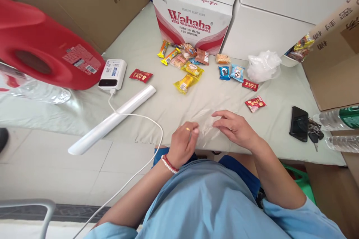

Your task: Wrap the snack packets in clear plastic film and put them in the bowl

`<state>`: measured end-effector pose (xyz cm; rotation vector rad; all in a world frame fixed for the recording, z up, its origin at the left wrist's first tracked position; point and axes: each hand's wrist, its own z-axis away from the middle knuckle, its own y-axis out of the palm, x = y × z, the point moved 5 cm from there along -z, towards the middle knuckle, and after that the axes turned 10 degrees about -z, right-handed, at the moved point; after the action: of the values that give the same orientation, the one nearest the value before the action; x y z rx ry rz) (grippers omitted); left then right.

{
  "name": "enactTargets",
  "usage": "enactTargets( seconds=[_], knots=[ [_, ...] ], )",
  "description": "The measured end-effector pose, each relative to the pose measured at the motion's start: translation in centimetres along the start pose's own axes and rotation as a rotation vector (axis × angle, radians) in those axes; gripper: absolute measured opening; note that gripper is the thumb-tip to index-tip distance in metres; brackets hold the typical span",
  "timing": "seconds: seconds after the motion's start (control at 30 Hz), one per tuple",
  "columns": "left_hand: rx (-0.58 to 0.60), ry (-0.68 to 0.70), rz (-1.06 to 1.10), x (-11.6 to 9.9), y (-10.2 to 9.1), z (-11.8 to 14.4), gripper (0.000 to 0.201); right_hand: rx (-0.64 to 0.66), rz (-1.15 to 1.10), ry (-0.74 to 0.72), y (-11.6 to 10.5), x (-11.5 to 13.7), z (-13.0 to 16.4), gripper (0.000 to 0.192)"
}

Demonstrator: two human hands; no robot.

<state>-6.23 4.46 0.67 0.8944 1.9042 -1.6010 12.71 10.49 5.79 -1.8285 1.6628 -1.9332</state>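
Note:
A thin, see-through plastic bag (206,129) lies near the front edge of the table, between my two hands. My left hand (183,143) has its fingers curled against the thumb, pinching the near left side of the bag. On the other side, my right hand (235,129) hovers by the bag's right edge, with thumb and fingers apart. Beyond them lie wrapped snacks: a yellow packet (185,83), a red packet (255,103) to the right, and a blue packet (237,73). A crumpled bundle of clear bags (263,66) sits behind the red packet.
A white Wahaha carton (193,22) stands at the back. On the left are a red jug (50,44), a power bank (112,74) with a white cable, and a white plastic roll (112,121). A phone (298,123), keys (315,130) and bottles (336,118) lie on the right.

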Motion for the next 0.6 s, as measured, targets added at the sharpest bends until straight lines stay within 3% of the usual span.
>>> enactTargets(
  seconds=[0.1, 0.2, 0.33, 0.4, 0.5, 0.6],
  knots=[
    [-0.028, -0.209, -0.17, 1.7, 1.0, -1.6, 0.044, -0.029, -0.001, -0.015, -0.1, 0.1, 1.5, 0.025],
    [0.05, -0.254, -0.382, 2.2, 2.0, -3.9, 0.059, -0.051, 0.032, 0.001, -0.2, 0.4, 3.2, 0.026],
    [0.188, -0.22, -0.455, 2.8, 2.6, -5.9, 0.016, -0.135, 0.142, 0.108, -0.4, 0.0, 6.9, 0.028],
    [0.124, -0.232, -0.381, 3.3, 1.8, -6.2, 0.014, -0.196, 0.207, 0.187, -0.5, -0.7, 9.3, 0.028],
    [-0.078, -0.268, -0.254, 3.8, -0.5, -5.8, 0.016, -0.29, 0.265, 0.266, -0.1, -1.9, 12.3, 0.028],
    [-0.198, -0.308, -0.184, 4.2, -2.4, -4.5, 0.019, -0.289, 0.238, 0.289, 1.0, -2.6, 13.5, 0.03]
  ],
)
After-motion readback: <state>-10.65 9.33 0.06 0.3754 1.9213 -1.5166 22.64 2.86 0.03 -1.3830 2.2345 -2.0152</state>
